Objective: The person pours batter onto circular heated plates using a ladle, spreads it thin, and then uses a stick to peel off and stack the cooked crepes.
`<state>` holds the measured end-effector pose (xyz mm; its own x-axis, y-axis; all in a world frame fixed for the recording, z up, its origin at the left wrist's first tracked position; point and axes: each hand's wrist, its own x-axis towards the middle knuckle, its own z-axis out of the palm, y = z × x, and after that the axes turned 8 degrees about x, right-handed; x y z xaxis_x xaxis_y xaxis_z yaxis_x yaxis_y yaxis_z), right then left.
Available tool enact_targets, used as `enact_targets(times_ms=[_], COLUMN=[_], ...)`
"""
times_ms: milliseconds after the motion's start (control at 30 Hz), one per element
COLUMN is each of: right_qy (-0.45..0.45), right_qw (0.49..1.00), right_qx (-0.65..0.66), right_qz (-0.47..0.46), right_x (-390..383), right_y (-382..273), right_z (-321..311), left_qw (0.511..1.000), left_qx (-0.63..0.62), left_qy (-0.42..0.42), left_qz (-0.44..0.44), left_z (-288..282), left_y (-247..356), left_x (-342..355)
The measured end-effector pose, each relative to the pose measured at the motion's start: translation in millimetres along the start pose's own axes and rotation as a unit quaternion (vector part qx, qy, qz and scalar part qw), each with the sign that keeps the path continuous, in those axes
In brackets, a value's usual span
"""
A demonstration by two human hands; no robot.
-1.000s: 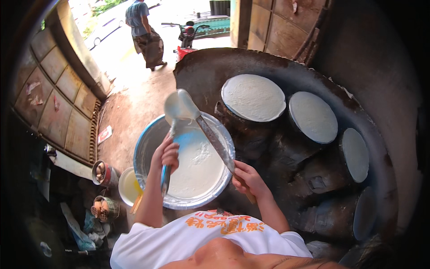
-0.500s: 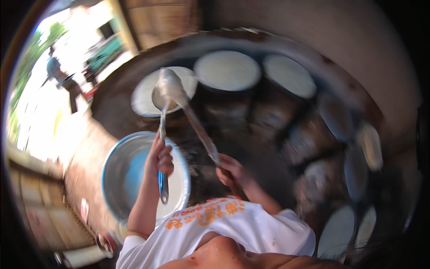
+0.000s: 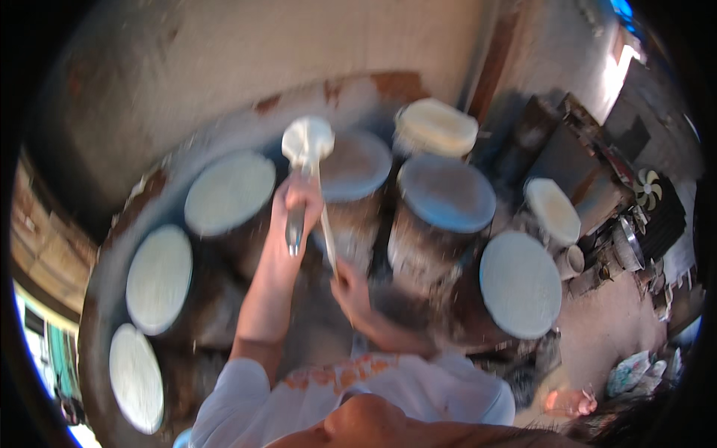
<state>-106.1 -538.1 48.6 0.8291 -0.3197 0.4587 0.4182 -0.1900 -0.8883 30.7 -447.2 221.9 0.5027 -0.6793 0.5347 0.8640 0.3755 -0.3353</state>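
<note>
My left hand (image 3: 301,196) is closed round the handle of a ladle (image 3: 296,228), held out ahead of me. The white, batter-coated head (image 3: 308,140) beyond that fist is blurred; ladle and stick overlap there. Lower and to the right, my right hand (image 3: 351,291) grips a long thin stick (image 3: 328,240) that slants up toward the same head. Beside the coated head lies a round brown-topped griddle (image 3: 355,166). A second brown griddle (image 3: 447,193) stands to its right. On the left, a griddle (image 3: 230,193) has a pale white layer across its top.
More white-topped griddles (image 3: 159,280) curve round the left, with one (image 3: 520,284) at the right. A pale stack (image 3: 437,127) sits against the back wall (image 3: 246,67). To the far right are a fan (image 3: 648,188), a metal pan (image 3: 627,243) and cloths (image 3: 635,373).
My view and body have swung right, from the batter basin and far-left griddles toward the brown-topped ones. Both hands keep their tools, and the heads stay close together.
</note>
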Motion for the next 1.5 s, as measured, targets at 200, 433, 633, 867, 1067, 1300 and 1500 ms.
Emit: enact_targets(times_ms=[200,433,633,867,1067,1300,1500], right_qy=[0.089,0.3,0.335,0.219,0.149,0.169,0.135], right_qw=[0.895,0.871,0.91,0.927,0.936,0.913,0.892], right_qx=[0.204,0.2,0.035,-0.303,-0.278,-0.334,-0.399], right_qz=[0.387,0.333,0.241,0.0,0.157,0.161,0.166], right_x=[38.4,150.3,160.2,241.0,226.6,229.8,288.9], right_y=[70.5,191.8,217.3,217.9,201.8,184.0,207.4], right_z=[-129.2,-88.9,-47.2,-78.9,-47.9,-66.8,-35.3], left_qw=[0.967,0.896,0.812,0.763,0.697,0.578,0.518], left_qx=[0.001,0.133,0.321,0.544,0.553,0.694,0.719], left_qy=[0.253,0.422,0.476,0.326,0.448,0.418,0.449], left_qz=[-0.003,-0.033,-0.102,-0.126,-0.092,-0.101,-0.114], left_z=[-108.6,-219.1,-241.9,-262.5,-258.0,-225.2,-216.5], left_y=[80.9,161.7,204.3,295.8,315.1,324.3,325.2], left_x=[85.9,137.9,172.5,187.2,203.0,179.6,195.2])
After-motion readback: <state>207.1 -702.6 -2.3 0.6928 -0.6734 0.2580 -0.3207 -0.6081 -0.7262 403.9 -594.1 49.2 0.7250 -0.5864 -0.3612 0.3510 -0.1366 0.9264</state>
